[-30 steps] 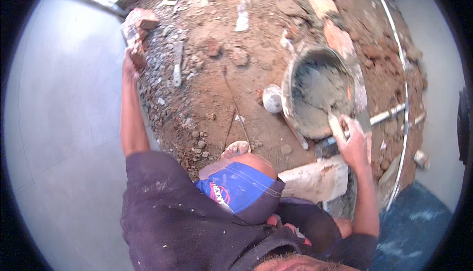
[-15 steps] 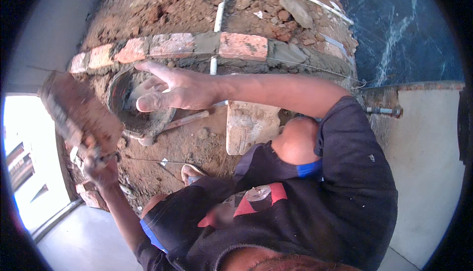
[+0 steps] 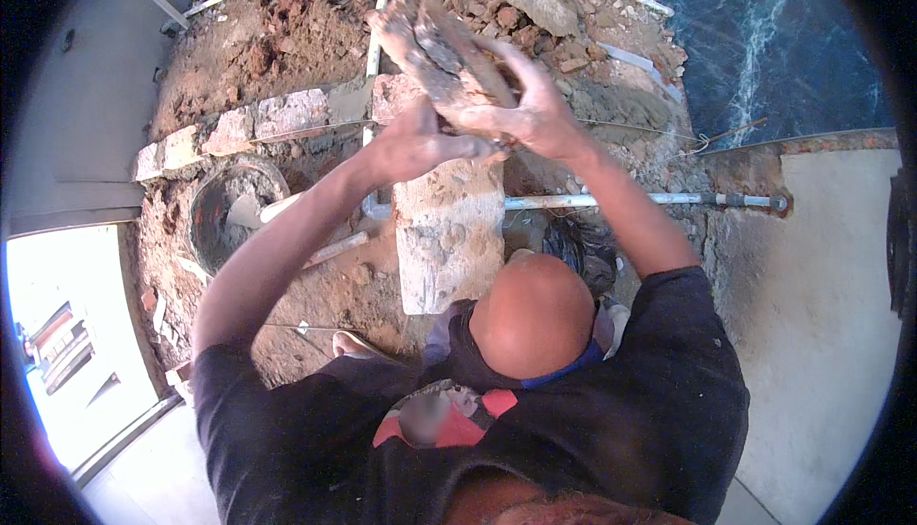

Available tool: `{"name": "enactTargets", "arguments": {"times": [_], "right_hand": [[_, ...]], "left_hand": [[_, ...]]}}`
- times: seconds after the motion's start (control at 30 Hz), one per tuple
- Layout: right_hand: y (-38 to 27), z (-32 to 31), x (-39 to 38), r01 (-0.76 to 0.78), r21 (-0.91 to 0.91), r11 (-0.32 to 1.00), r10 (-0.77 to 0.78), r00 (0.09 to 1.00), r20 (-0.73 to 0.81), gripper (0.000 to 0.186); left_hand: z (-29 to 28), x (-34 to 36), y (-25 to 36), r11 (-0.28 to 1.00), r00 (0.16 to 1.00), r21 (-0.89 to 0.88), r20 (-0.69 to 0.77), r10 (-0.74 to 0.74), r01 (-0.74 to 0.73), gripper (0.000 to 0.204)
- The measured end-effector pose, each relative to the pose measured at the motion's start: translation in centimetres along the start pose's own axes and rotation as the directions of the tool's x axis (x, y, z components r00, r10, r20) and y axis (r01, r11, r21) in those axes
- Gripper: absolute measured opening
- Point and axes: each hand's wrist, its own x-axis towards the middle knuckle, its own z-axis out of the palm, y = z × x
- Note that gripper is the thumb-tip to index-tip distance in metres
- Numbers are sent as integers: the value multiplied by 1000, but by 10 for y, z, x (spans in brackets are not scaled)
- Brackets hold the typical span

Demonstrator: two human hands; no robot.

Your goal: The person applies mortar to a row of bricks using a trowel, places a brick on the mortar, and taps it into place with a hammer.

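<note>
A rough, brown brick (image 3: 441, 59) with a crumbly, dirt-caked surface is raised, tilted, above the brick course. My left hand (image 3: 413, 148) closes on its lower end, and my right hand (image 3: 535, 112) grips its right side; some fingers are hidden behind it. Beneath the hands, the low course of bricks (image 3: 291, 114) and grey mortar runs across the ground, with a string line (image 3: 320, 128) stretched along it. Below my hands lies a pale, worn slab (image 3: 449, 253). Left of my left forearm is a round black tub (image 3: 194, 224) holding grey mortar and a trowel (image 3: 245, 211).
A wooden handle (image 3: 339, 250) lies beside the tub. White pipes (image 3: 611, 200) cross the ground, and rubble (image 3: 540, 4) lies beyond the bricks. A dark marbled panel (image 3: 764, 47) stands at right, a bright doorway (image 3: 76, 334) at left. My bent knee (image 3: 535, 315) is near the slab.
The brick has moved from the far left to above the middle of the course. My right hand, open and empty over the tub before, now grips it along with my left.
</note>
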Motion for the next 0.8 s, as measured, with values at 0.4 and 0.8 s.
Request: {"name": "enactTargets", "arguments": {"times": [0.4, 0.8], "right_hand": [[86, -81, -52, -473, 857, 204, 546, 782, 301, 65], [125, -105, -81, -734, 476, 484, 789, 601, 126, 48]], "left_hand": [[50, 81, -103, 605, 953, -795, -212, -216, -40, 54], [78, 82, -129, 538, 885, -840, -197, -423, 70, 33]]}}
